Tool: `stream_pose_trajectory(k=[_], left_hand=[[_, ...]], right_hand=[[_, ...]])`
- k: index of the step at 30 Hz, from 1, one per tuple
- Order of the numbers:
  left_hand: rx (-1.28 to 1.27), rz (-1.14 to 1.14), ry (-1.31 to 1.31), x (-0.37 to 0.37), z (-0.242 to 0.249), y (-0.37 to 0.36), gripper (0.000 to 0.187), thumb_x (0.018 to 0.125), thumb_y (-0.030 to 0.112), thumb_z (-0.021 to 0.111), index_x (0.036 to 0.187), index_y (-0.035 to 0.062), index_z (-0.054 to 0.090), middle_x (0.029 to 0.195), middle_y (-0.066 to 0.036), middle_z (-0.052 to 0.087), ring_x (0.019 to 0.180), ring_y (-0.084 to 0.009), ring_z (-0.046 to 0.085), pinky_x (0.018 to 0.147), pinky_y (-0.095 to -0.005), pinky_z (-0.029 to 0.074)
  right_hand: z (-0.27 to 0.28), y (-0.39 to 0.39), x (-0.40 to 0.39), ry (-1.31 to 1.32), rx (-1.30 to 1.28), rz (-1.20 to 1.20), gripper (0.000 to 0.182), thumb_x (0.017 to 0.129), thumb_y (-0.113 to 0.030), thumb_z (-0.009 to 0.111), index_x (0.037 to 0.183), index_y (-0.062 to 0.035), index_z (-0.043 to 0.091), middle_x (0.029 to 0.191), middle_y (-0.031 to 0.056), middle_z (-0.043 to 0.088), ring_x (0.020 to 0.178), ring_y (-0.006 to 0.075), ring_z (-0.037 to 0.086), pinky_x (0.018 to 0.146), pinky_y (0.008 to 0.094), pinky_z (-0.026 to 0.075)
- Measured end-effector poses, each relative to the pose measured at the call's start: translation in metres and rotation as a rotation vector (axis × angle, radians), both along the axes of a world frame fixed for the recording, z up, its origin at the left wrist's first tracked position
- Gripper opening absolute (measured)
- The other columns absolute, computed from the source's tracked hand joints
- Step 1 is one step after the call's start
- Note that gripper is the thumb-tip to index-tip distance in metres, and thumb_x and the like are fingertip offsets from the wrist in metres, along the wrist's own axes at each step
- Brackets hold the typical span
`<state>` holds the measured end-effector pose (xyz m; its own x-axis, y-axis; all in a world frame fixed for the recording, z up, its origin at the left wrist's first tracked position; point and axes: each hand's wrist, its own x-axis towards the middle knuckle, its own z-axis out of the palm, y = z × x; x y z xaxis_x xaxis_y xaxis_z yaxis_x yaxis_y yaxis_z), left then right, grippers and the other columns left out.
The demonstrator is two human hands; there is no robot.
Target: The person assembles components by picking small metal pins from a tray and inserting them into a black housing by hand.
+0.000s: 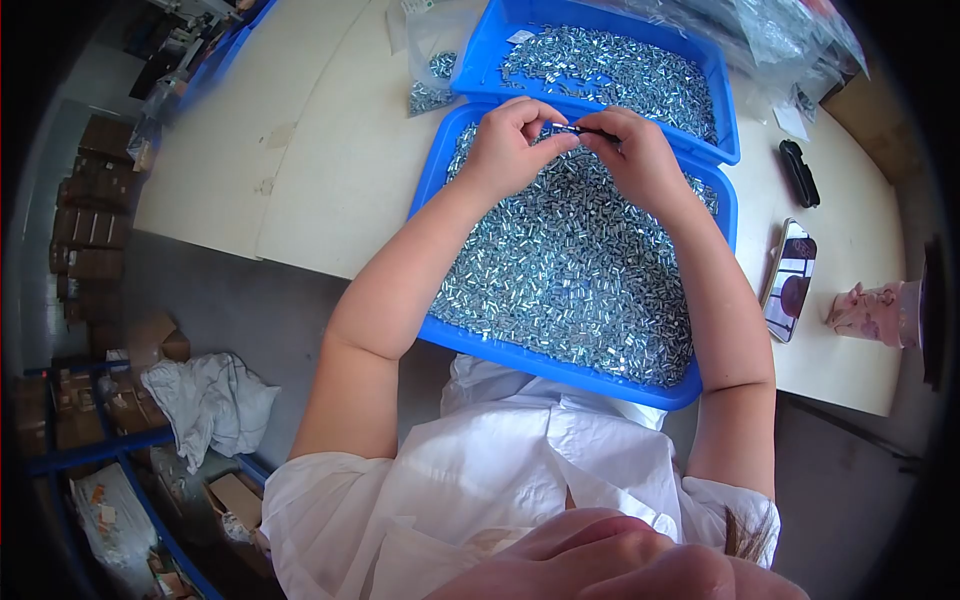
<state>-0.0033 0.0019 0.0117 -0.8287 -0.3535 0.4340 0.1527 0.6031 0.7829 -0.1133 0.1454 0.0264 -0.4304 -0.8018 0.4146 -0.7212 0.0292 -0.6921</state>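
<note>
table: pale top, everything sits on it
near tray: blue, packed with tiny shiny metal bits — it hangs a little over the table edge toward the person
far tray: same blue, same bits, touching the near one's far rim
bags: clear plastic, heaped at the far right
phone: lying flat, right of the near tray
cup: pinkish, on its side near the phone
left hand: fingers curled, pinching one end of a small part
right hand: pinching the other end
part: dark and shiny, held between both hands just above the near tray's far end — too small to tell more
</note>
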Motion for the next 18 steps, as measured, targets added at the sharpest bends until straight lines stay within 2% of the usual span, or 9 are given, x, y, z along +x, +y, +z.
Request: stream_pose_trajectory(k=[9, 11, 14, 15, 17, 18], left_hand=[[0.065, 0.012, -0.059, -0.0011, -0.003, -0.0016, 0.008, 0.077, 0.009, 0.065, 0.08, 0.002, 0.062, 0.067, 0.003, 0.047, 0.057, -0.0042, 0.039, 0.051, -0.019, 0.034], [0.02, -0.006, -0.024, -0.0008, -0.0011, -0.0016, 0.008, 0.076, 0.009, 0.065, 0.079, 0.0015, 0.062, 0.066, 0.003, 0.047, 0.057, -0.0045, 0.039, 0.051, -0.0191, 0.034], [-0.018, -0.029, 0.02, -0.0001, 0.0024, -0.0001, 0.008, 0.076, 0.008, 0.065, 0.077, 0.0008, 0.062, 0.065, 0.002, 0.047, 0.056, -0.0051, 0.04, 0.051, -0.0193, 0.033], [-0.011, -0.033, 0.027, 0.0002, 0.0031, 0.0, 0.007, 0.076, 0.007, 0.064, 0.077, 0.0006, 0.062, 0.065, 0.001, 0.046, 0.056, -0.0053, 0.04, 0.051, -0.0194, 0.033], [-0.026, -0.026, 0.017, 0.0005, 0.0032, -0.0002, 0.006, 0.076, 0.007, 0.064, 0.077, 0.0012, 0.062, 0.065, 0.002, 0.046, 0.056, -0.0051, 0.04, 0.051, -0.0197, 0.033], [-0.04, -0.021, 0.005, 0.0005, 0.0028, 0.0001, 0.005, 0.076, 0.007, 0.064, 0.077, 0.0018, 0.062, 0.065, 0.002, 0.046, 0.056, -0.005, 0.04, 0.051, -0.0199, 0.033]], right_hand=[[0.001, 0.0005, -0.0002, 0.004, 0.014, -0.018, 0.015, 0.076, -0.01, 0.061, 0.088, -0.001, 0.062, 0.082, 0.0141, 0.059, 0.076, 0.03, 0.058, 0.067, 0.0347, 0.046], [-0.0004, 0.0007, -0.0016, 0.062, 0.056, 0.016, 0.016, 0.079, -0.008, 0.06, 0.092, 0.001, 0.06, 0.081, 0.0114, 0.057, 0.072, 0.0219, 0.056, 0.064, 0.0288, 0.044], [0.0019, 0.0012, 0.0007, 0.044, 0.097, 0.019, 0.016, 0.08, -0.009, 0.059, 0.092, 0.0011, 0.06, 0.08, 0.0117, 0.057, 0.072, 0.0218, 0.056, 0.064, 0.029, 0.044], [0.002, 0.0013, 0.0006, 0.044, 0.097, 0.019, 0.016, 0.08, -0.009, 0.059, 0.092, 0.0011, 0.06, 0.08, 0.0117, 0.057, 0.072, 0.0218, 0.056, 0.064, 0.029, 0.044], [0.002, 0.0014, 0.0006, 0.016, 0.092, 0.0, 0.016, 0.078, -0.012, 0.059, 0.088, -0.0001, 0.061, 0.083, 0.0151, 0.06, 0.077, 0.0297, 0.058, 0.068, 0.0353, 0.046], [0.0026, 0.0016, 0.0008, 0.015, 0.092, 0.0, 0.016, 0.078, -0.012, 0.059, 0.088, -0.0001, 0.061, 0.083, 0.0151, 0.06, 0.077, 0.0297, 0.058, 0.068, 0.0353, 0.046]])
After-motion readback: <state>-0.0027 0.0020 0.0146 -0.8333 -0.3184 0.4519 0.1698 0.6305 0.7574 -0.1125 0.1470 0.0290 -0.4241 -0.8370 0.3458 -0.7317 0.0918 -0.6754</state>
